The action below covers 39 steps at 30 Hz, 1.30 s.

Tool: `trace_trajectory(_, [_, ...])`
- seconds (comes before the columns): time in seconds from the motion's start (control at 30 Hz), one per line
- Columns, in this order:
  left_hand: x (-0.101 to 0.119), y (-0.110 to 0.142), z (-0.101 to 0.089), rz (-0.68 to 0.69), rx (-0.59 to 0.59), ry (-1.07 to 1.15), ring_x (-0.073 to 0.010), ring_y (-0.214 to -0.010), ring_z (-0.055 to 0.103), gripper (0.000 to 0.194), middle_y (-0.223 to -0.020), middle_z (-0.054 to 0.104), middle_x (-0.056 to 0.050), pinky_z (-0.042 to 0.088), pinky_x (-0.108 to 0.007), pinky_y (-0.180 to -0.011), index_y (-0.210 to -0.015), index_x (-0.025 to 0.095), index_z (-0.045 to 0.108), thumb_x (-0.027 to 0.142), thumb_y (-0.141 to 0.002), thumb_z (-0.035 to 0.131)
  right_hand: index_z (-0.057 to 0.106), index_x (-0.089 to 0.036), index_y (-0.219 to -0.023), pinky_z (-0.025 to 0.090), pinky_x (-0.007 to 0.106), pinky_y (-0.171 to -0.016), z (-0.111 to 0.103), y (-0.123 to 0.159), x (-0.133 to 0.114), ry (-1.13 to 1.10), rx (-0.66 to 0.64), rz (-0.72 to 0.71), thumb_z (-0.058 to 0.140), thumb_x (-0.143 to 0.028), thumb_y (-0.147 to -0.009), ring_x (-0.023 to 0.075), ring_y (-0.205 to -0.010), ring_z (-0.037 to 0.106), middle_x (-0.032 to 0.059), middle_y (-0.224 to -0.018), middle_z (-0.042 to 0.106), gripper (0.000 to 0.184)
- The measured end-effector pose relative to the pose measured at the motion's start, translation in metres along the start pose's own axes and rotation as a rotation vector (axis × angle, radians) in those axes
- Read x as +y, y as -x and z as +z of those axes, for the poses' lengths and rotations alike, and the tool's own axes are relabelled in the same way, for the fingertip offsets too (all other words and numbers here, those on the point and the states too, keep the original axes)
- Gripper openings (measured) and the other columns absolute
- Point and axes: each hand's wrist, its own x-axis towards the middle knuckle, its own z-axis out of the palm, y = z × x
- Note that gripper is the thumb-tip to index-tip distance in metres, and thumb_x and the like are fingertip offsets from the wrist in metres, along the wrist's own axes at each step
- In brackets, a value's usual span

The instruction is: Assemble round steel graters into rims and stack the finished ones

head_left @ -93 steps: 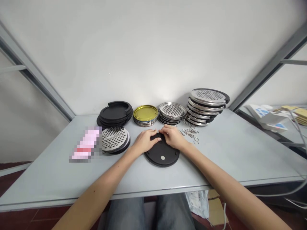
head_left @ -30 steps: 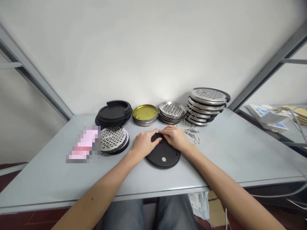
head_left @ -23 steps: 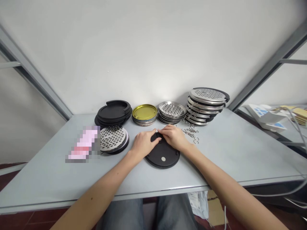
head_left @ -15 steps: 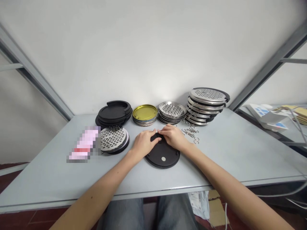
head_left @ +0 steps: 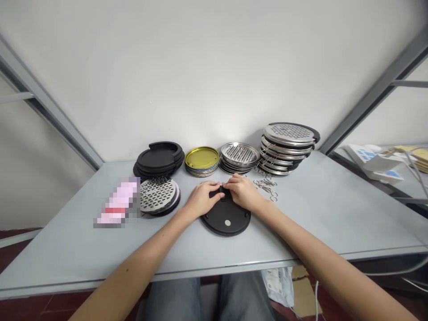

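A round black plastic disc [head_left: 222, 223] with a pale round spot near its front lies flat on the table before me. My left hand [head_left: 203, 197] grips its far left edge, thumb on top and fingers at the rim. Closed at the far right edge, my right hand [head_left: 241, 191] has thumb and index pinched at the rim. Between the fingertips of both hands a small shiny metal piece [head_left: 220, 184] shows; the fingers hide most of it. Just right of my right hand lie several loose metal rings with clips [head_left: 266, 185].
Along the wall stand stacked black discs [head_left: 158, 156], gold-topped round plates [head_left: 202, 157], round metal graters [head_left: 240, 154] and a tall pile of black-rimmed graters [head_left: 289, 133]. More grater plates [head_left: 158, 196] lie left of my hands, beside a blurred pink item [head_left: 118, 200].
My fingertips have shifted slightly at the far rim, and the metal piece sits a little farther right. The disc has stayed nearly in place.
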Motion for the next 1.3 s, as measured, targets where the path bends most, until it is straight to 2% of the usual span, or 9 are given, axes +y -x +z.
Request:
trace_trajectory(0.2, [0.004, 0.002, -0.002, 0.009, 0.020, -0.007, -0.0231, -0.112, 0.059, 0.038, -0.120, 0.065, -0.008, 0.043, -0.036, -0.101, -0.120, 0.019, 0.064, 0.034, -0.086, 0.060, 0.073, -0.017, -0.098, 0.043, 0.032, -0.063, -0.001, 0.004, 0.001, -0.013, 0.040, 0.080, 0.049, -0.011, -0.086, 0.0216, -0.077, 0.053, 0.0091, -0.077, 0.067, 0.027])
trace_trajectory(0.47, [0.008, 0.003, -0.005, -0.053, 0.035, -0.014, -0.0267, -0.115, 0.057, 0.053, -0.124, 0.063, -0.011, 0.043, -0.040, -0.101, -0.130, 0.014, 0.053, 0.036, -0.083, 0.063, 0.068, -0.017, -0.104, 0.048, 0.036, -0.084, -0.005, 0.005, 0.011, -0.331, 0.104, 0.206, 0.050, -0.014, -0.087, 0.0217, -0.091, 0.062, 0.0086, -0.098, 0.071, 0.026])
trace_trajectory(0.73, [0.008, 0.005, -0.005, 0.006, 0.107, -0.076, -0.0254, -0.112, 0.058, 0.036, -0.118, 0.065, -0.011, 0.045, -0.040, -0.100, -0.117, 0.014, 0.062, 0.033, -0.087, 0.055, 0.066, -0.018, -0.107, 0.049, 0.033, -0.082, -0.006, 0.005, 0.015, -0.380, 0.144, 0.238, 0.047, -0.019, -0.089, 0.0212, -0.090, 0.063, 0.0088, -0.099, 0.069, 0.026])
trace_trajectory(0.87, [0.011, 0.006, -0.014, 0.057, 0.123, -0.052, -0.0235, -0.114, 0.057, 0.035, -0.118, 0.064, -0.010, 0.043, -0.039, -0.102, -0.116, 0.015, 0.063, 0.036, -0.090, 0.051, 0.068, -0.017, -0.105, 0.048, 0.035, -0.084, -0.009, 0.007, 0.019, -0.341, 0.099, 0.273, 0.046, -0.021, -0.090, 0.0228, -0.092, 0.064, 0.0096, -0.102, 0.070, 0.027])
trace_trajectory(0.97, [0.018, 0.012, -0.028, 0.126, 0.029, -0.070, -0.0274, -0.126, 0.048, 0.061, -0.132, 0.054, -0.012, 0.037, -0.042, -0.108, -0.130, 0.016, 0.053, 0.052, -0.081, 0.061, 0.068, -0.017, -0.108, 0.048, 0.035, -0.083, -0.010, 0.008, 0.020, -0.324, 0.034, 0.314, 0.046, -0.024, -0.091, 0.0243, -0.093, 0.066, 0.0092, -0.104, 0.072, 0.029])
trace_trajectory(1.03, [0.023, 0.018, -0.036, 0.189, -0.136, -0.104, -0.0329, -0.135, 0.036, 0.097, -0.145, 0.040, -0.015, 0.033, -0.047, -0.110, -0.143, 0.018, 0.037, 0.064, -0.065, 0.070, 0.068, -0.019, -0.110, 0.048, 0.035, -0.080, -0.010, 0.009, 0.020, -0.316, 0.006, 0.331, 0.045, -0.026, -0.091, 0.0246, -0.090, 0.067, 0.0085, -0.102, 0.073, 0.030])
trace_trajectory(1.1, [0.026, 0.025, -0.041, 0.235, -0.278, -0.145, -0.0372, -0.140, 0.023, 0.121, -0.153, 0.027, -0.016, 0.026, -0.051, -0.113, -0.149, 0.019, 0.023, 0.071, -0.052, 0.073, 0.068, -0.019, -0.111, 0.048, 0.034, -0.077, -0.011, 0.008, 0.020, -0.314, -0.007, 0.337, 0.045, -0.026, -0.091, 0.0244, -0.087, 0.068, 0.0083, -0.101, 0.073, 0.031])
trace_trajectory(1.2, [0.025, 0.032, -0.040, 0.260, -0.369, -0.194, -0.0382, -0.143, 0.015, 0.129, -0.156, 0.015, -0.016, 0.019, -0.053, -0.115, -0.150, 0.020, 0.018, 0.073, -0.047, 0.074, 0.069, -0.020, -0.110, 0.048, 0.034, -0.076, -0.011, 0.008, 0.018, -0.337, -0.005, 0.354, 0.046, -0.028, -0.090, 0.0240, -0.085, 0.068, 0.0085, -0.100, 0.073, 0.031])
trace_trajectory(1.3, [0.022, 0.033, -0.037, 0.259, -0.367, -0.197, -0.0379, -0.143, 0.014, 0.124, -0.157, 0.014, -0.015, 0.019, -0.053, -0.114, -0.150, 0.022, 0.020, 0.070, -0.050, 0.074, 0.069, -0.019, -0.109, 0.049, 0.034, -0.074, -0.012, 0.007, 0.018, -0.446, 0.012, 0.417, 0.048, -0.032, -0.089, 0.0237, -0.082, 0.067, 0.0083, -0.095, 0.074, 0.032])
